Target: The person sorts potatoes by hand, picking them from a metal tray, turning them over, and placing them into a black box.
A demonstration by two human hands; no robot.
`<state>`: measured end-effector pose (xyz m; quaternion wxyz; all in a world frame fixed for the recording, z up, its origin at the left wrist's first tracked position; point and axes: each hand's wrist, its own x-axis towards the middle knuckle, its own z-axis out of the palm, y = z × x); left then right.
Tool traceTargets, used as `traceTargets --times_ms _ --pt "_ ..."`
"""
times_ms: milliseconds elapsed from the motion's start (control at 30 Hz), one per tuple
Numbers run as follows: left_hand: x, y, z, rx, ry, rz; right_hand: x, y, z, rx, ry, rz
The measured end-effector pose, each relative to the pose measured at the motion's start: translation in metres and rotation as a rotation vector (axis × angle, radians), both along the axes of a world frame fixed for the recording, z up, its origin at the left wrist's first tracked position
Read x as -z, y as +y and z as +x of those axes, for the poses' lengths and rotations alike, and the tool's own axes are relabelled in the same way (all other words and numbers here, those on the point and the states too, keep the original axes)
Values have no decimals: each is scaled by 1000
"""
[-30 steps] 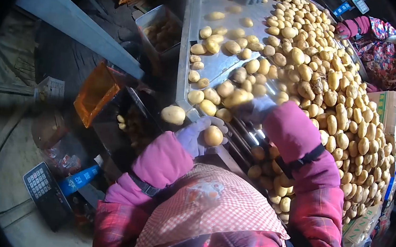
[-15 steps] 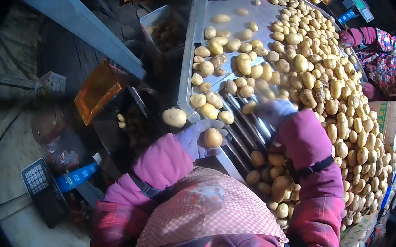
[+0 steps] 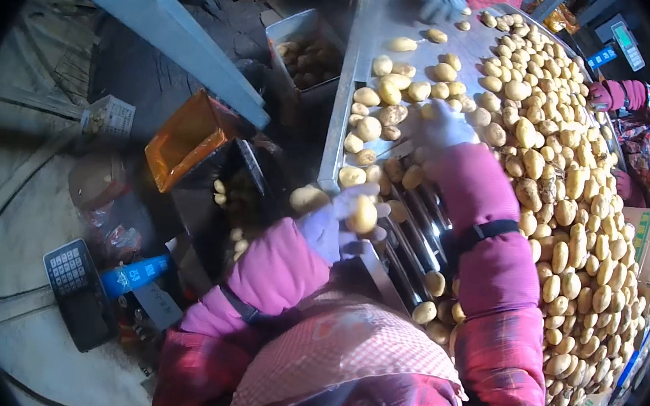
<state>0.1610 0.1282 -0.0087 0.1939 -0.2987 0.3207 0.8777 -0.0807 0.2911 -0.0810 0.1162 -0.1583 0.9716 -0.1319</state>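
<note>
Below the metal table's left corner, my left hand (image 3: 331,223), in a light purple glove, holds a round potato (image 3: 362,215) against its palm. Another potato (image 3: 309,199) lies at the outer side of this hand, partly blurred. My right hand (image 3: 443,128), also gloved, reaches over the loose potatoes on the metal table (image 3: 335,137); its fingers are blurred and what they grip cannot be made out. Metal rollers (image 3: 415,247) run between my hands, with several potatoes around them. A large potato pile (image 3: 567,211) covers the right side.
An orange-lined container (image 3: 188,139) and a bin of potatoes (image 3: 308,56) stand left of the table. A scale (image 3: 80,293) is at lower left. A co-worker's gloved hand (image 3: 441,4) is at the top edge, another co-worker's hand (image 3: 603,95) at the right.
My right hand has moved from the rollers up and left to the loose potatoes. My left hand still holds its potato. The view has shifted, moving the table right in the picture.
</note>
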Motion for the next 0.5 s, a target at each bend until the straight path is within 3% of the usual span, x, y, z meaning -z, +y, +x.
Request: traceTargets --times_ms 33,67,133,167,200,267,300,333,400,500 --pt "6 -6 2 -44 146 42 64 18 -37 226 -341 -678" --pt "14 -17 -6 -25 116 188 33 18 -26 267 -339 -825" --pt "22 -29 -13 -157 138 479 -34 13 6 178 -690 -1005" --pt "42 -35 -16 -179 262 498 -58 6 25 149 -725 -969" --pt "33 -33 -25 -339 128 574 -13 9 13 -100 -502 -927" --pt "27 -38 -30 -405 224 586 -51 -17 60 -192 -480 -956" --pt "18 -39 -31 -484 141 531 -49 -12 59 -300 -488 -1018" --pt "8 -39 -30 -586 85 506 -10 -7 35 -154 -490 -1060" --pt "13 -53 -22 -559 103 555 -22 -5 24 68 -327 -891" --pt "16 -60 -6 -578 166 525 -17 -17 23 -193 37 -448"
